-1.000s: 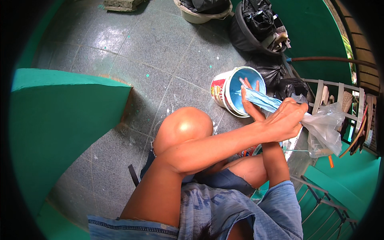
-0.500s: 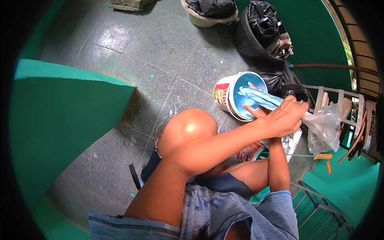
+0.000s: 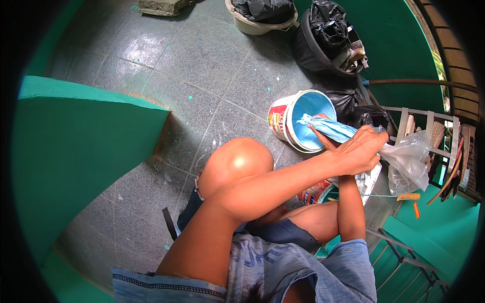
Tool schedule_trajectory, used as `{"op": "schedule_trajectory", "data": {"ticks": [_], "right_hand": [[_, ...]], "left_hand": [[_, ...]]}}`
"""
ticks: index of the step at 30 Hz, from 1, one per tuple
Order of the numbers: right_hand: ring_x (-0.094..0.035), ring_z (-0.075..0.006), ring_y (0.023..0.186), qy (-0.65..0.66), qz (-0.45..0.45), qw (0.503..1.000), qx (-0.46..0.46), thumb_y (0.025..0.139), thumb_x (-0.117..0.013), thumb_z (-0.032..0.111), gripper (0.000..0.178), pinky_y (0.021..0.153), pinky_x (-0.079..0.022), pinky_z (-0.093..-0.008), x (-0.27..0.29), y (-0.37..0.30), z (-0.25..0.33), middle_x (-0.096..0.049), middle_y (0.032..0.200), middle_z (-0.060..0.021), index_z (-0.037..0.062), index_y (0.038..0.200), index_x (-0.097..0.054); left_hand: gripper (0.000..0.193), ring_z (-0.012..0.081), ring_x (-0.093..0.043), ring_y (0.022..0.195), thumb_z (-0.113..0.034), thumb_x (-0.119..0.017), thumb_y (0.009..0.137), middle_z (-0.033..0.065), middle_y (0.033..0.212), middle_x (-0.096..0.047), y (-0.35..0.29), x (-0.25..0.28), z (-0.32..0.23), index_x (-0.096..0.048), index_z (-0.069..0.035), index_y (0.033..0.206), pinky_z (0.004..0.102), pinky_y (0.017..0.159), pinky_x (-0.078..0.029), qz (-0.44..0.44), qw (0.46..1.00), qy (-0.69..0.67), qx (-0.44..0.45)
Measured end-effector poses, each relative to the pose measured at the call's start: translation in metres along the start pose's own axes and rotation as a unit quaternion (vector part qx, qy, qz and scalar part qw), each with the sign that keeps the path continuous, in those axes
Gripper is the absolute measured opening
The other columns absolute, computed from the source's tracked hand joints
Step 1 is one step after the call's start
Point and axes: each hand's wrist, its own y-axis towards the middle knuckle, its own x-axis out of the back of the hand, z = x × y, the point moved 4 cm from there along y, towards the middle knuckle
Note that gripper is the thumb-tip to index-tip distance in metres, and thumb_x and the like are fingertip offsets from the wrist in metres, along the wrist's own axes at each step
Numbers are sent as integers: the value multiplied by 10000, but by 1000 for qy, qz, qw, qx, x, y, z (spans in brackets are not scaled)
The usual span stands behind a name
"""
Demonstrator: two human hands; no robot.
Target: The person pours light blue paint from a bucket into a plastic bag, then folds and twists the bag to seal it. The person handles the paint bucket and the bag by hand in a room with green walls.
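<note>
A clear plastic bag (image 3: pixel 408 157) with light blue paint smeared along its inside is stretched over the mouth of a paint bucket (image 3: pixel 279 120). The bucket is tilted towards me, its inner wall coated light blue. My left hand (image 3: pixel 361 150), its arm crossing over my right, is closed round the gathered middle of the bag, and the clear loose end hangs out to the right. My right hand (image 3: pixel 326 142) pinches the blue-coated part lower down, just inside the bucket's rim; its palm is hidden behind my left forearm. The bag's lower tip points into the bucket.
A smaller paint container (image 3: pixel 314 194) stands below my left forearm. To its right lies an orange-and-yellow paint roller (image 3: pixel 408 197). A black bin (image 3: pixel 308 50) and a pale basin (image 3: pixel 247 25), both with black bags, stand behind. A green wall (image 3: pixel 86 146) juts in at left.
My right hand's fingers have closed in on the blue part of the bag, where they were spread apart before. My left hand has stayed nearly still.
</note>
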Motion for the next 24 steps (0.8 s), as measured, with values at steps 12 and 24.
{"op": "schedule_trajectory", "data": {"ticks": [12, 24], "right_hand": [[-326, -159, 1197, -560, 55, 825, 52, 949, -315, 251, 426, 1058, -223, -330, 36, 35, 14, -357, 1288, -85, -13, 1281, -293], [-470, -156, 1058, -634, 125, 762, 33, 951, -347, 122, 289, 998, -359, -269, 41, 32, 20, -498, 1132, -102, -50, 1167, -431]], "left_hand": [[164, 409, -533, 664, 6, -544, 562, 219, 601, -526, -1, -1, 0, -478, 52, 705, 422, 761, -402, -5, 1000, 20, -3], [141, 415, -528, 640, 14, -542, 561, 238, 587, -515, 1, -2, 0, -483, 62, 680, 409, 749, -404, -10, 1000, -5, 8]]}}
